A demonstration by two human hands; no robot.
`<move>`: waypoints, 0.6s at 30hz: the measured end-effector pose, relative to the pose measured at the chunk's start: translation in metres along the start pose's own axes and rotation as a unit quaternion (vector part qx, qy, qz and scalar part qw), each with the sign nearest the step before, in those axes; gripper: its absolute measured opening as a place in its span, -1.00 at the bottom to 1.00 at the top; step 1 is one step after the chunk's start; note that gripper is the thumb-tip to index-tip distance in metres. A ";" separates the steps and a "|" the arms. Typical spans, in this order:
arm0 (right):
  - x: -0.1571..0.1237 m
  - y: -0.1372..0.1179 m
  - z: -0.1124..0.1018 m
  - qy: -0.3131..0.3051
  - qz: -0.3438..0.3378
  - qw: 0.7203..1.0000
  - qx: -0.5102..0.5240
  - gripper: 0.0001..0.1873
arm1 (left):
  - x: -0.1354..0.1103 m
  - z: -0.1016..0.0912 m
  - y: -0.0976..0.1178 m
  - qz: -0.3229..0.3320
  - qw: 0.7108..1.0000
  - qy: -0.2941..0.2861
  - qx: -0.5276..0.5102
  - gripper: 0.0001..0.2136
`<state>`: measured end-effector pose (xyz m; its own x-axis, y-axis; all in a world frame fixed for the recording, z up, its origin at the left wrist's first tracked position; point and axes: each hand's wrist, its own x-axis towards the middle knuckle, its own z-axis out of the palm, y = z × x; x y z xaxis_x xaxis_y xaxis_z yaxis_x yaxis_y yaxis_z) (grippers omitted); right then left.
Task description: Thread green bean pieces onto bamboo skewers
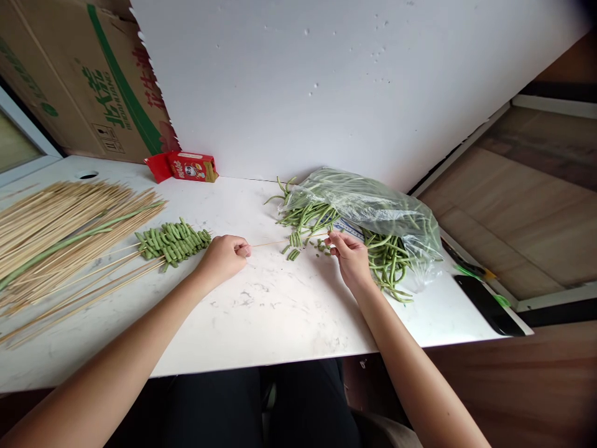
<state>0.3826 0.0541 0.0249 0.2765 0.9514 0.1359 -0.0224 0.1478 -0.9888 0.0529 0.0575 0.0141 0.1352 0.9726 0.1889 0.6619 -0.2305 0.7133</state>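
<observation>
My left hand [224, 256] is closed on the end of a thin bamboo skewer [270, 243] that lies across the white table toward the right. A few short green bean pieces [294, 240] sit on the skewer. My right hand [351, 255] pinches near the skewer's tip, among loose cut bean pieces [321, 247]. Just beyond my right hand lies a clear plastic bag [373, 208] full of long green beans. Left of my left hand rests a finished row of skewered bean pieces [172, 241].
A large pile of bare bamboo skewers [60, 230] with one long bean covers the table's left side. A red carton [186, 166] and a cardboard box [88, 81] stand at the back. A dark phone [487, 305] lies at the right edge.
</observation>
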 end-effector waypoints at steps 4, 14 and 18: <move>-0.001 0.000 0.000 0.004 -0.002 1.000 -0.004 -0.63 | -0.001 0.001 0.000 -0.003 1.000 -0.003 0.001 -0.82; -0.004 -0.003 0.005 -0.007 0.013 1.000 -0.008 -0.65 | 0.003 0.002 -0.006 0.002 1.000 0.001 0.004 -0.82; -0.004 -0.011 0.006 -0.012 0.040 0.998 0.055 -0.71 | 0.004 0.003 -0.007 -0.004 1.000 0.002 -0.001 -0.81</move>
<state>0.3762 0.0505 0.0354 0.2456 0.9675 0.0598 -0.1497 0.0988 -0.9838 0.0509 0.0626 0.0081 0.1272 0.9745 0.1848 0.6613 -0.2222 0.7164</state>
